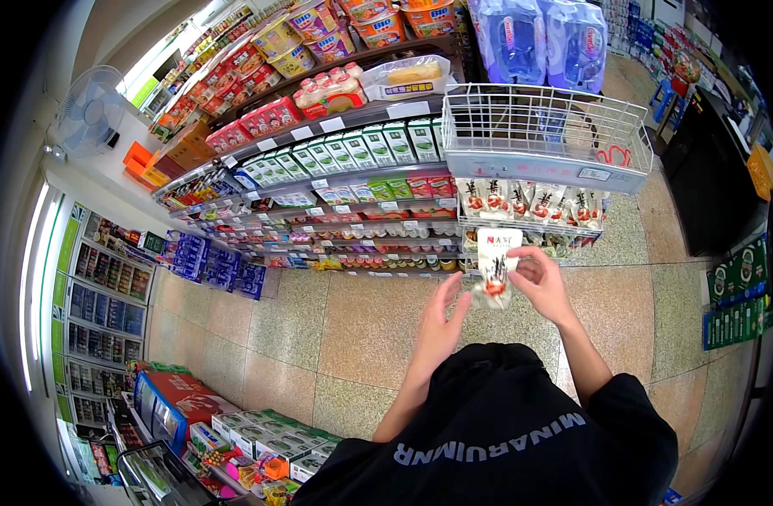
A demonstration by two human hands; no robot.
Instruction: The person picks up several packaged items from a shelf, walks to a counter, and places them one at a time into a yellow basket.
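A white snack pouch (494, 263) with dark lettering and a red picture hangs upright in front of me. My right hand (541, 285) pinches its right edge between thumb and fingers. To the left of the pouch is my left hand (441, 319), fingers and thumb apart, holding nothing. Just beyond it, similar white pouches (545, 202) stand in a row in a wire rack's lower basket. The upper wire basket (547, 126) holds a few items, among them something red and looped.
Shelves with green-and-white cartons (353, 150) and instant noodle tubs (378, 29) run to the left. Purple-wrapped packs (509, 38) stand beyond the rack. Stacked boxes (268, 443) are behind me at the lower left, and a white fan (91, 105) at the far left. Tiled floor (370, 325) lies below.
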